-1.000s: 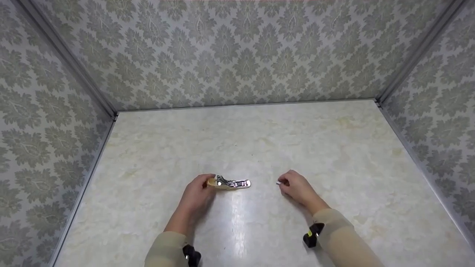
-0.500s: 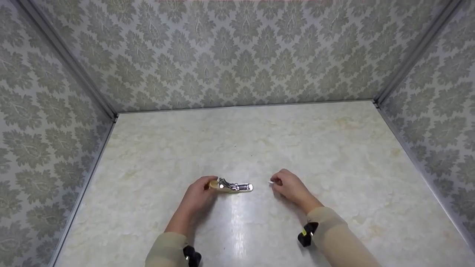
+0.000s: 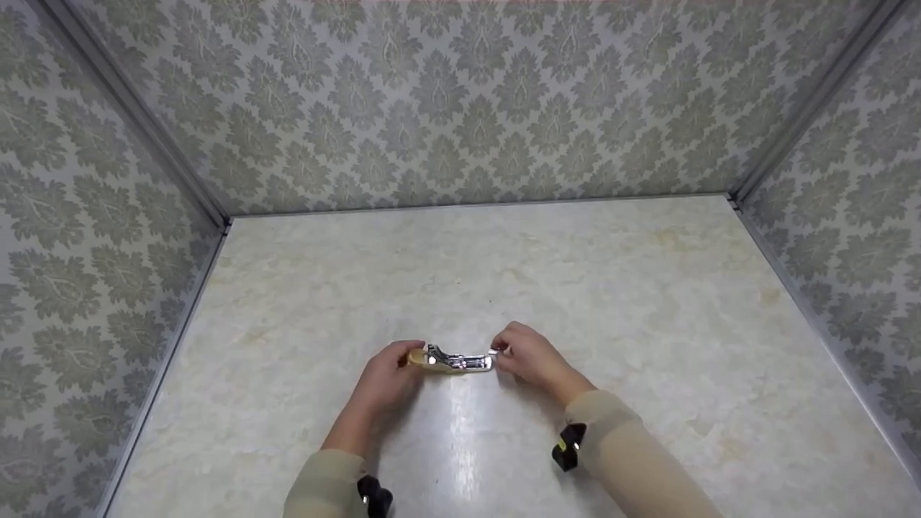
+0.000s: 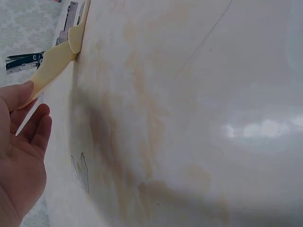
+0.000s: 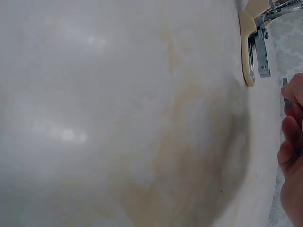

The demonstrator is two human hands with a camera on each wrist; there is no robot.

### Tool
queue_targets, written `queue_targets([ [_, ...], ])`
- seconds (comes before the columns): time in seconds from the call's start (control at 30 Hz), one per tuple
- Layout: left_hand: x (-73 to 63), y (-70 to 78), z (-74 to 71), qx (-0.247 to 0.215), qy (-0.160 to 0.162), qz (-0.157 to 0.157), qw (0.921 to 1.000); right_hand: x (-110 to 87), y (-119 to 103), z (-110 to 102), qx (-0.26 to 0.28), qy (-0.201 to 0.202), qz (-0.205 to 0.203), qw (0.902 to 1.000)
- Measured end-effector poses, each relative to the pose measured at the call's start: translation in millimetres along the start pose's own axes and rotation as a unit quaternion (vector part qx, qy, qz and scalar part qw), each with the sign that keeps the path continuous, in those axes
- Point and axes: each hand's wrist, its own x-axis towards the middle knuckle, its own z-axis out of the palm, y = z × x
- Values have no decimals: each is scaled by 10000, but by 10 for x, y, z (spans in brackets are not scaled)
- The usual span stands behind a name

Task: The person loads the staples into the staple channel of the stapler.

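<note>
A cream stapler (image 3: 459, 364) is opened up, its metal top part swung back to bare the inside. My left hand (image 3: 388, 373) pinches its back end between thumb and fingers, as the left wrist view shows on the stapler's cream body (image 4: 53, 65). Just off the front tip of the stapler is my right hand (image 3: 531, 357). It pinches a short grey strip of staples (image 5: 286, 92) between thumb and fingertips. In the right wrist view the stapler's base (image 5: 246, 52) lies a small gap away from that strip.
The pale marbled tabletop (image 3: 575, 266) runs back to patterned wall panels (image 3: 475, 101), with more panels at both sides. Black wrist cameras sit on both cuffs, the right one (image 3: 568, 447) hanging low over the table.
My right hand has moved left with the staple strip, from well apart to right beside the stapler's tip. The left hand and stapler have shifted only slightly to the right.
</note>
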Motion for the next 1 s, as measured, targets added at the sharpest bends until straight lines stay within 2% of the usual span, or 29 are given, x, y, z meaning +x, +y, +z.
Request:
queue_targets([
  [0.17, -4, -8, -1, 79, 37, 104, 9999, 78, -60, 57, -116, -88, -355, 9993],
  [0.37, -1, -11, 2, 17, 49, 83, 10000, 129, -121, 95, -244, -148, -619, 9977],
  [0.6, 7, -15, 0, 106, 8, 59, 9999, 146, -154, 122, -374, -377, -494, 9974],
  [0.8, 1, 2, -4, 63, -26, -22, 10000, 154, -150, 141, -626, -343, -616, 9955],
  [1.0, -5, 28, -3, 89, 8, 86, 9999, 158, -156, 159, -740, -432, -716, 9938],
])
